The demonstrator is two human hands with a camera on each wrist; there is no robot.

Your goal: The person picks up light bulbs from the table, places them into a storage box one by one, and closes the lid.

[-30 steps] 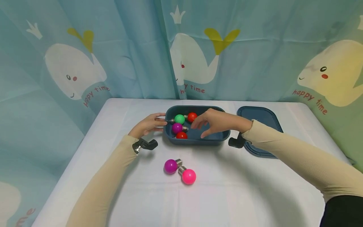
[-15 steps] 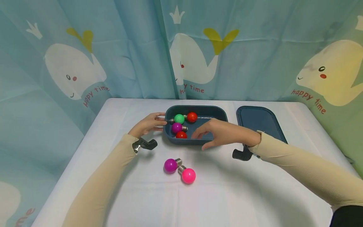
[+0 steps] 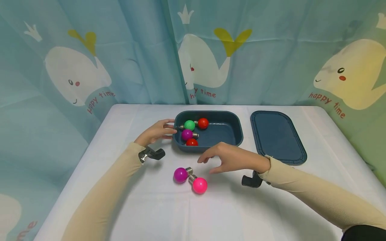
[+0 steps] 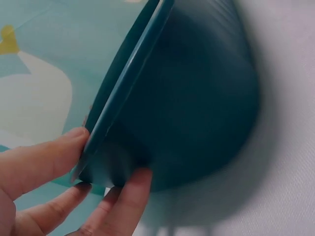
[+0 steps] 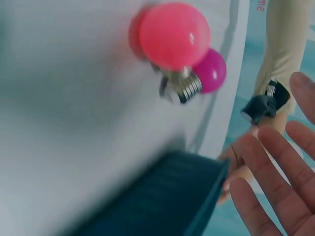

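Observation:
My left hand [image 3: 155,132] touches the left end of a dark blue box [image 3: 238,134] with extended fingers; in the left wrist view its fingertips [image 4: 140,182] meet the rim and outer wall. Inside the box's left half lie a green bulb [image 3: 189,125], a purple bulb [image 3: 187,135] and two red bulbs, one [image 3: 203,123] farther back and the other [image 3: 191,142] near the front wall. My right hand [image 3: 230,157] hovers in front of the box with nothing in it, fingers loosely bent. Just left of it, a purple bulb [image 3: 180,175] and a pink bulb [image 3: 199,185] lie on the table.
A flat dark blue lid [image 3: 277,137] lies right of the box, behind the right forearm. White cloth covers the table [image 3: 150,207]. A whale-patterned curtain [image 3: 144,67] hangs beyond the back edge and down the sides.
My right hand has drawn out of the box toward me, coming over the table close to the loose bulbs. The left hand stays at the box's end.

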